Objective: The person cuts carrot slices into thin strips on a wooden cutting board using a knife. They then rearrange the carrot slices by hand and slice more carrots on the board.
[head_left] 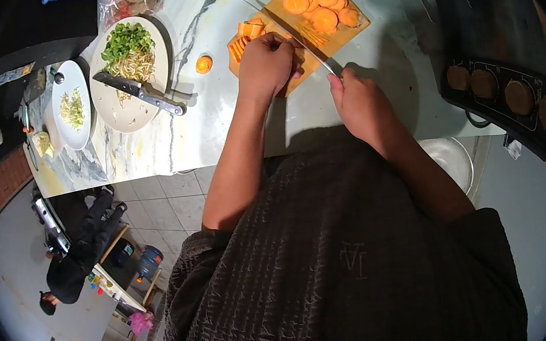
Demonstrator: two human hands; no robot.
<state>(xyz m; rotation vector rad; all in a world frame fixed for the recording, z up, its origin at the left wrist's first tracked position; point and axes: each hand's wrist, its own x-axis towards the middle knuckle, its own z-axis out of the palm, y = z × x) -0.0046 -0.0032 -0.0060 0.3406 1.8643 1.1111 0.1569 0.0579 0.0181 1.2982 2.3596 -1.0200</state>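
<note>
A wooden cutting board (345,42) lies at an angle on the marble-look counter. Round carrot slices (325,18) cover its upper right part, and thin carrot strips (318,38) lie beside the blade. My right hand (364,102) is wrapped round the handle of a knife (295,33), whose blade crosses the board diagonally. Fingers curled, my left hand (269,68) rests on the board left of the blade; what its fingertips hold is hidden. Cut carrot pieces (246,32) sit just above that hand. One carrot end (204,64) lies on the counter left of the board.
Left on the counter are a large plate (128,122) of chopped greens and sprouts with a second knife (145,96) across it, an oval plate (77,139) and a plastic bag (129,2). A black stove (511,93) stands right. Another person (71,275) is at lower left.
</note>
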